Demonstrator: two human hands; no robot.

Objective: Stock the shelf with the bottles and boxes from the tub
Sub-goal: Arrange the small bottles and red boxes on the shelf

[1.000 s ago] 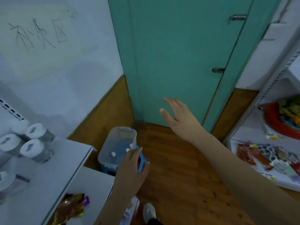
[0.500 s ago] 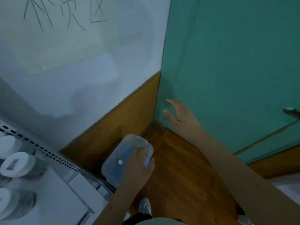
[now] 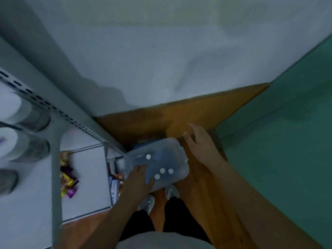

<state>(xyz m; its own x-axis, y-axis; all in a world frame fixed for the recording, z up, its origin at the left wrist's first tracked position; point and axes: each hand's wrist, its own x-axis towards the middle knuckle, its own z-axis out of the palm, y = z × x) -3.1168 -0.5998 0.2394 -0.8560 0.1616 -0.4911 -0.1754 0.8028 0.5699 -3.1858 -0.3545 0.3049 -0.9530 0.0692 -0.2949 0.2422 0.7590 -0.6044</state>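
Note:
A clear plastic tub [image 3: 181, 153] stands on the wooden floor by the corner of the shelf unit [image 3: 86, 177]. Inside it I see several small bottles with white caps [image 3: 162, 170] over something blue. My left hand [image 3: 138, 178] reaches over the tub's near left rim, its fingers stretched into the tub with nothing visibly held. My right hand [image 3: 201, 144] hovers just right of the tub with fingers spread, touching nothing. The view is blurred.
On the upper shelf at the left stand white-capped jars [image 3: 21, 144]. Snack packets [image 3: 68, 180] lie on the lower shelf, behind the grey shelf post [image 3: 55, 159]. A teal door [image 3: 287, 123] closes the right side. My shoes [image 3: 171, 191] stand just behind the tub.
My view has tipped down and left, over the tub. My left hand has pushed further into the tub. My right hand has come down close beside it.

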